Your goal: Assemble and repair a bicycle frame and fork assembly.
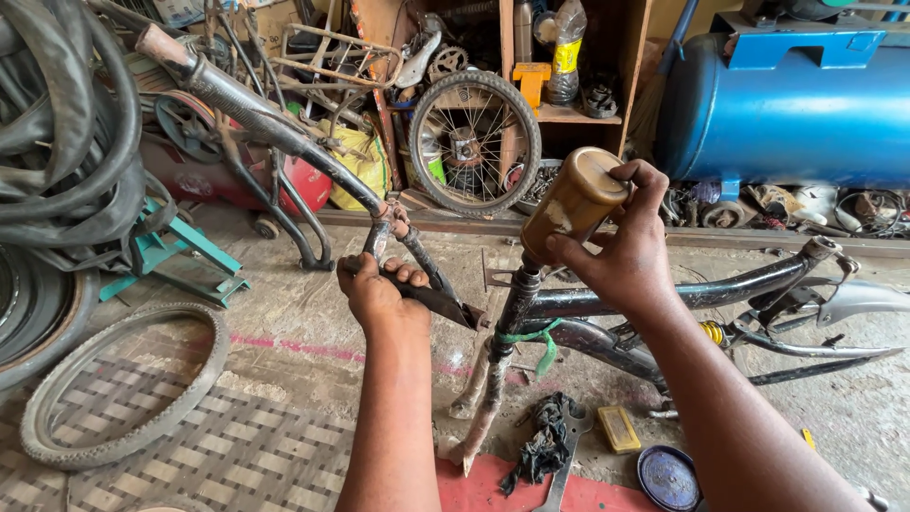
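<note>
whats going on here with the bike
A person works on a black bicycle frame lying on the workshop floor. Their left hand grips the handlebar stem, and their right hand holds a brown cylindrical container tilted over the head tube. A spanner, a black rag and a loose grey tyre lie nearby.

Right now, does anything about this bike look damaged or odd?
Yes. The bike frame lies stripped on the floor without wheels, and its fork looks rusty. A loose tyre lies beside it.
</note>
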